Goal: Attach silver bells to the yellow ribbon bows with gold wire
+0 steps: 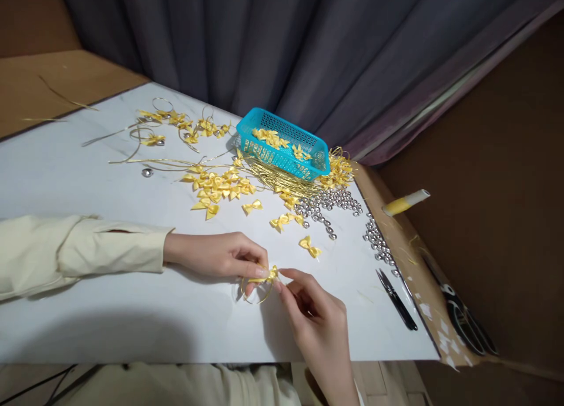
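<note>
Near the front edge of the white table, my left hand (233, 257) pinches a yellow bow (272, 272) with a loop of gold cord (265, 297) hanging below it. My right hand (315, 312) has its thumb and forefinger closed at the right side of the same bow. Beyond my hands lie a pile of yellow bows (222, 185), a few single bows (309, 247) and a bundle of gold cords (282, 180). Many small silver beads (335, 200) are spread to the right of the cords.
A blue basket (282, 124) with bows stands at the back. Looped cords with bows (176, 121) lie at the back left. Black snips (398, 300) rest on the right; large scissors (467, 321) and a yellow-and-white tube (405, 203) are past the right edge.
</note>
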### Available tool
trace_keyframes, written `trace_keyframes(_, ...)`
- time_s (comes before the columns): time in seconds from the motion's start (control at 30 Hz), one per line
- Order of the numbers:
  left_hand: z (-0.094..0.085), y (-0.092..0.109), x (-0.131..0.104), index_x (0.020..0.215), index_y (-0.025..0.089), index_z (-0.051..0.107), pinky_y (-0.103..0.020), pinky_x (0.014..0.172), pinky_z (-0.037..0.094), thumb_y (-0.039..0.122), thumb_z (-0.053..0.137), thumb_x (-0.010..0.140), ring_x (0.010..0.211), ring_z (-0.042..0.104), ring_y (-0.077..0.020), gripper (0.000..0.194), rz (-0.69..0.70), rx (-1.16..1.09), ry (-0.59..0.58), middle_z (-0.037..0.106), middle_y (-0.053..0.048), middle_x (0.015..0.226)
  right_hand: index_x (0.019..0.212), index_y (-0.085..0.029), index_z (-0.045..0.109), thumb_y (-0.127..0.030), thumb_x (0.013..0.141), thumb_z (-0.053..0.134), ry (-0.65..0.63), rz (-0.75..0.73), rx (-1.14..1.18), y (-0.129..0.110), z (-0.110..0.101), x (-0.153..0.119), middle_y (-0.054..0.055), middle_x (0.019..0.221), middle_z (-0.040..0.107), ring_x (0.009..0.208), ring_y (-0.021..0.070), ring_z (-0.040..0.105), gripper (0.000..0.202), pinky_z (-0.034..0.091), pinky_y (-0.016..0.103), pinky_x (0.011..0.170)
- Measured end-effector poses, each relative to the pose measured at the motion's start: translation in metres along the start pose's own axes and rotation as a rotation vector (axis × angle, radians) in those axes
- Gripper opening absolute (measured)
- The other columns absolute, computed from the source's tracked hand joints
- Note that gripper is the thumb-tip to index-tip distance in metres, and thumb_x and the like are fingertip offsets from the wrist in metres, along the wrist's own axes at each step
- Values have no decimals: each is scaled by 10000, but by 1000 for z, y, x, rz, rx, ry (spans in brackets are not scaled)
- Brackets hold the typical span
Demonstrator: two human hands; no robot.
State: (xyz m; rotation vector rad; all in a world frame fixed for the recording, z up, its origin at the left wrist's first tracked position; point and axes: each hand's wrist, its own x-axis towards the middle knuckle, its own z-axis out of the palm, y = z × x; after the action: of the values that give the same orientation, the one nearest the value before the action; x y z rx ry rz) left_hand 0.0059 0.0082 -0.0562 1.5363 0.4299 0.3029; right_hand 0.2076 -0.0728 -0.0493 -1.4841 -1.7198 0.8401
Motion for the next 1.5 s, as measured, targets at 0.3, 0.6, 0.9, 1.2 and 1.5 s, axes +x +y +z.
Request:
trace_keyframes(0.3, 0, 1, 0, 764, 155, 564, -208, 668, 489, 287, 493, 948, 618, 587, -112, 237, -10, 29, -22, 660, -7, 664, 868, -150, 719, -196, 912, 507, -131, -231, -180, 1, -11, 7, 16, 621, 558, 507, 107, 440, 221, 348, 227, 489)
trace_keyframes(0.6, 0, 1, -1, 759, 138, 598, -168, 583, 402, 221, 491, 934, 608, 549, -97, 221, 11, 233, -19, 666, -16, 676, 649, -121, 723, -412, 697, 725, -314, 367, 232, -4, -11, 27, -19, 512, 491, 500, 83, 311, 295, 215, 241, 474)
trace_keyframes(0.9, 1, -2, -1, 780, 149, 601, -176, 640, 441, 254, 473, 956, 659, 585, -109, 242, 60, 222, -20, 683, -28, 729, 686, -97, 730, -346, 693, 754, -511, 577, 677, 5, -11, 33, -98, 387, 309, 389, 26, 177, 251, 92, 233, 422)
trace_keyframes(1.2, 1, -3, -1, 792, 154, 591, -184, 700, 481, 239, 485, 950, 725, 632, -121, 209, 34, 142, -8, 690, -30, 753, 710, -119, 737, -399, 716, 754, -259, 440, 458, 4, -11, 24, -64, 456, 369, 459, 54, 259, 280, 154, 238, 452)
trace_keyframes(1.5, 0, -3, 0, 789, 154, 596, -185, 661, 462, 200, 487, 937, 666, 605, -111, 190, 46, 182, -17, 687, -12, 707, 679, -131, 733, -463, 702, 736, -240, 461, 328, -6, -13, 22, -61, 445, 354, 461, 71, 256, 333, 175, 252, 463)
